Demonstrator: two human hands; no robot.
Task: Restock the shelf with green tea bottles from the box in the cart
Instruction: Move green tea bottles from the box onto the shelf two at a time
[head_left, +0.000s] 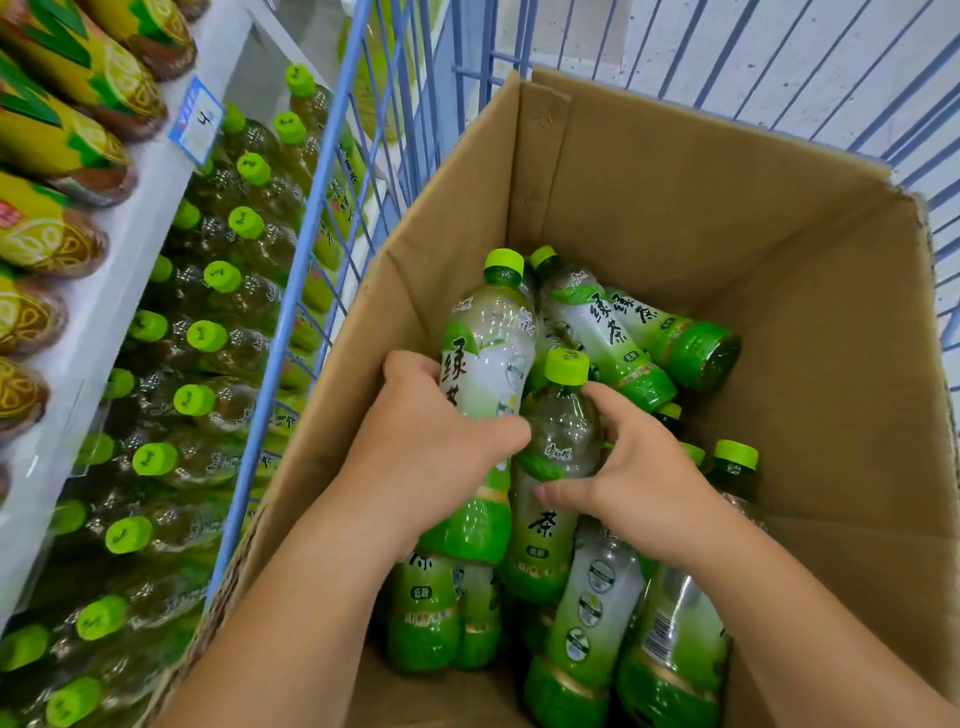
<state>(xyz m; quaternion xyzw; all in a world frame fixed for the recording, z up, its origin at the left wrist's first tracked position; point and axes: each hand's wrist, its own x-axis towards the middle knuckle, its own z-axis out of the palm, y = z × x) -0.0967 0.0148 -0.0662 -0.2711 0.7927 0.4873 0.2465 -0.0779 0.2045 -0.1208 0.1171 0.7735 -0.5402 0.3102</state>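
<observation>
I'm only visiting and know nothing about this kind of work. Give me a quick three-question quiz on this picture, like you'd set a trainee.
1. True or false: the left hand grips a raised bottle and the right hand grips a neighbouring bottle, both in the cardboard box.
2. The wires of the cart are: A red, B blue, C black.
3. Which digit is handwritten on the price tag of the shelf?

Key: 1 true; 2 B; 3 the digit 4.
</observation>
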